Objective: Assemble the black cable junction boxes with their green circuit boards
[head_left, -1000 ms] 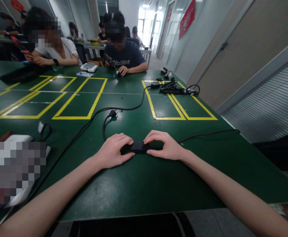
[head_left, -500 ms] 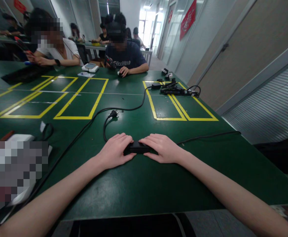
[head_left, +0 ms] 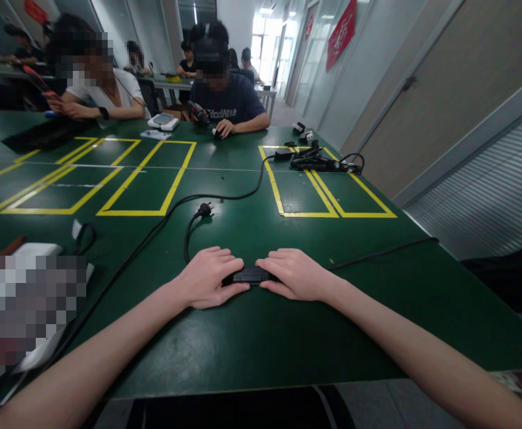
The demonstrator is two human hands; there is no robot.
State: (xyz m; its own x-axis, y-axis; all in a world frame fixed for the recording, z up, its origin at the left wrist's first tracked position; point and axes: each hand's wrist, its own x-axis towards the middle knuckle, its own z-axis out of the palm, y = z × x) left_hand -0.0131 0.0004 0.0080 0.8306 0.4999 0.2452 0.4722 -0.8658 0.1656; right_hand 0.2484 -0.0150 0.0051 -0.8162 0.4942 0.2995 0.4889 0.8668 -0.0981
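A black power adapter (head_left: 252,275), a slim rectangular block, is held level between both my hands over the front middle of the green table. My left hand (head_left: 211,277) grips its left end, thumb on the near side and fingers over the top. On the other end, my right hand (head_left: 293,274) holds it the same way. A cord leaves the left side and curves to a black two-pin plug (head_left: 204,210) lying on the table. From behind my right hand another thin black cable (head_left: 384,249) runs off to the right. Both ends of the adapter are hidden by my fingers.
Yellow tape outlines mark the green table (head_left: 225,345). A long black cord (head_left: 154,229) crosses it to a pile of black adapters and cables (head_left: 314,159) at the back right. A blurred-out white item (head_left: 28,304) lies at left. Two people sit across, one holding a drill (head_left: 197,113).
My hands and the adapter have come slightly nearer to me, and the adapter has tilted so its ridged side shows. The plug has shifted very slightly left.
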